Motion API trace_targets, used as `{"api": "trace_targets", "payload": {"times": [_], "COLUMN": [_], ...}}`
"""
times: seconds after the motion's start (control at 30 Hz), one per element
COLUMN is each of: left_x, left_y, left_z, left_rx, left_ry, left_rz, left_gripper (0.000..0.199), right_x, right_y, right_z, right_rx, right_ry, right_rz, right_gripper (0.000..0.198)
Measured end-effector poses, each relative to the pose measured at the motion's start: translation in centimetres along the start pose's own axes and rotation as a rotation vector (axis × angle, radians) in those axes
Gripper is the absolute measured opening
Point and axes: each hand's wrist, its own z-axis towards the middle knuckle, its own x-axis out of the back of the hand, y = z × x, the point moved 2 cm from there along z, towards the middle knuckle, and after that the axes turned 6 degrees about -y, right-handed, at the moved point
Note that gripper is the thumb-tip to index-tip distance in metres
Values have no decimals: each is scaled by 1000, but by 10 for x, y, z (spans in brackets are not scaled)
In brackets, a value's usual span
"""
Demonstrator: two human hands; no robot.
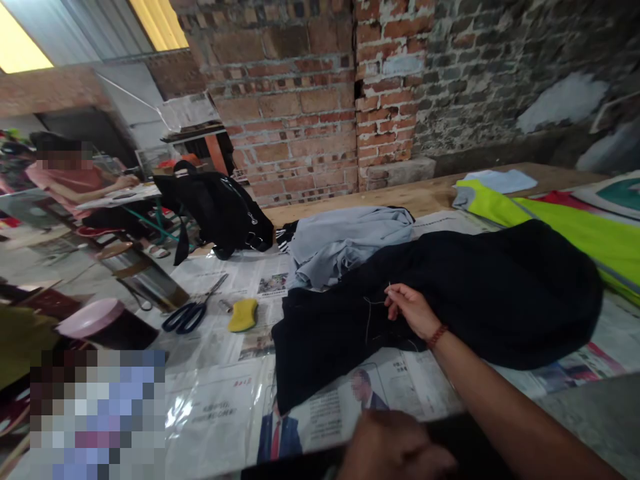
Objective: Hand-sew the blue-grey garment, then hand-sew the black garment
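Dark navy trousers [500, 287] lie spread over the newspaper, one leg pointing left. Above that leg, my right hand [410, 310] is closed in a pinch on a thin, pale sewing needle [389, 287]. A loose light thread [369, 320] curves across the dark cloth beside its fingertips. At the bottom edge, close to the camera, my left hand [395, 447] is blurred and partly cut off. Its fingers look bent, but what they hold, if anything, cannot be made out.
Left of the trousers are a yellow sponge [243, 315], scissors [195, 310], a lidded dark container [110, 325] and a steel flask [143, 277]. Behind lie grey folded clothes [350, 240], a black bag [215, 213] and a hi-vis garment [560, 233]. A person [75, 180] sits at another table.
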Motion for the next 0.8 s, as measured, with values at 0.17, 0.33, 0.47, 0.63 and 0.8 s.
{"api": "trace_targets", "payload": {"times": [0.17, 0.33, 0.47, 0.63, 0.8], "left_x": [59, 78, 72, 61, 70], "left_y": [-14, -25, -31, -32, -45], "left_z": [-15, -14, 4, 25, 23], "left_rx": [17, -27, -6, 135, 126], "left_ry": [504, 677, 672, 599, 563], "left_rz": [443, 592, 805, 1047, 1099], "left_gripper": [28, 26, 23, 42, 29], "right_x": [-1, -3, -4, -5, -6], "right_y": [-1, -2, -3, -1, -1], "right_z": [1, 1, 2, 3, 4], "right_rx": [-9, -10, 1, 3, 6], "right_ry": [0, -1, -6, -11, -8], "right_rz": [8, 19, 23, 36, 56], "right_gripper": [28, 28, 27, 26, 27]}}
